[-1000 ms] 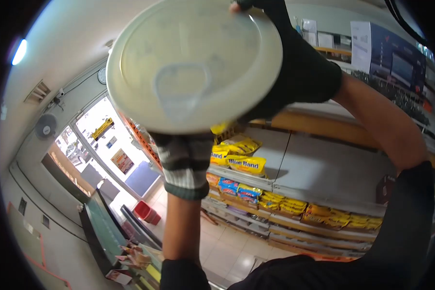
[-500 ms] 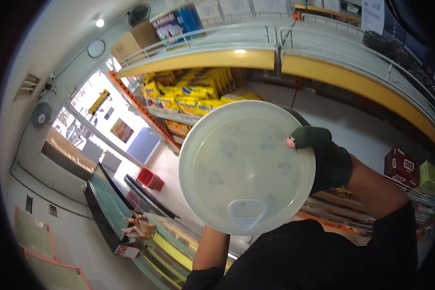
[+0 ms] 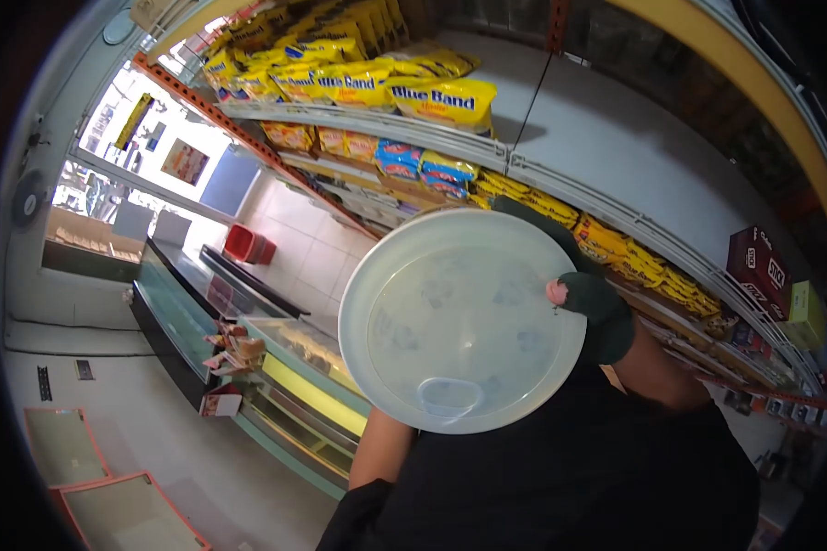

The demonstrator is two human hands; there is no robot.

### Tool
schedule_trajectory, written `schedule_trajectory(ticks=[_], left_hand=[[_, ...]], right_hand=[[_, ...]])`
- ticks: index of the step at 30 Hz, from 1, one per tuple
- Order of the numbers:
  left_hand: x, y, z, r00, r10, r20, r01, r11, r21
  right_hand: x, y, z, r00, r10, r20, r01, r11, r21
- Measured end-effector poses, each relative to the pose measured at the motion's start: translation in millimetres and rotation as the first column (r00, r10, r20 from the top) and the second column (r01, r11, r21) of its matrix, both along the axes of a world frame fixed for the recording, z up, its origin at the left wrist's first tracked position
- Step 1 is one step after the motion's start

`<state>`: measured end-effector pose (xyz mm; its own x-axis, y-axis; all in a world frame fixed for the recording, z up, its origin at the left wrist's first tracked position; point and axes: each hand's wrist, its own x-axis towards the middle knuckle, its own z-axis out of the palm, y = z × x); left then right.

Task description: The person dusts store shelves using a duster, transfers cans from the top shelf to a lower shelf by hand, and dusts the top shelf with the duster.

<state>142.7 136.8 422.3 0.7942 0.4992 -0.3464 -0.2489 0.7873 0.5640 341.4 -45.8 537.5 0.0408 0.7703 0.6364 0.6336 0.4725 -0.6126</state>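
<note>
A round, whitish plastic tub (image 3: 469,321) is held up in front of my body, its broad translucent face toward me. Faint bluish-grey shapes show through it, and an oval mark lies near its lower edge. My right hand (image 3: 597,308), in a dark green glove with the thumb tip bare, grips the tub's right rim. The thumb presses on the face while the other fingers are mostly behind. My left forearm (image 3: 381,445) goes up behind the tub's lower edge; the left hand itself is hidden there.
Beyond the tub stands a shelf rack (image 3: 368,119) with yellow Blue Band packs (image 3: 446,101) and more packets below. A maroon box (image 3: 758,275) sits at right. To the left are a glass display counter (image 3: 179,321), a red bin (image 3: 248,244) and a glazed doorway (image 3: 147,174).
My view has turned downward, so the shelf packs appear higher and more of the lower shelves shows. The tub stays in my right hand's grip.
</note>
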Motion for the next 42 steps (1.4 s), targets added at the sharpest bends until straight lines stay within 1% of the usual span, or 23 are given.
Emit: schedule_trajectory(ticks=[6,15,22,29,35,37,38,40,42], left_hand=[[17,-9,2,1.000,-0.008,0.019,0.009,1.000,-0.019],[-1,-30,-2,1.000,0.002,-0.006,-0.002,0.998,-0.056],[-14,-47,-8,1.000,0.001,-0.025,-0.003,0.997,-0.083],[-22,-58,-12,0.999,-0.003,-0.033,0.000,0.995,-0.104],[-30,-57,-10,0.999,0.010,-0.044,-0.014,0.995,-0.099],[-33,-55,-9,0.999,0.012,-0.045,-0.016,0.995,-0.095],[-32,-53,-7,0.999,0.012,-0.048,-0.016,0.996,-0.091],[-30,-50,-4,0.999,0.008,-0.045,-0.012,0.996,-0.088],[-26,-49,-2,0.999,0.000,-0.040,-0.004,0.997,-0.079]], right_hand=[[-9,-7,-4,0.997,-0.022,-0.069,0.019,0.999,-0.033],[-13,2,-7,0.992,-0.016,-0.127,0.012,0.999,-0.036],[0,6,12,0.989,-0.004,-0.146,-0.002,0.999,-0.035],[-6,8,10,0.984,0.107,-0.143,-0.116,0.992,-0.057],[-14,13,3,0.957,0.223,-0.186,-0.235,0.971,-0.045],[-12,21,-3,0.930,0.274,-0.244,-0.289,0.957,-0.027],[-12,24,-4,0.907,0.293,-0.303,-0.315,0.949,-0.027],[-21,17,-2,0.822,0.266,-0.503,-0.354,0.931,-0.087],[-33,4,6,0.672,0.176,-0.719,-0.385,0.913,-0.136]])
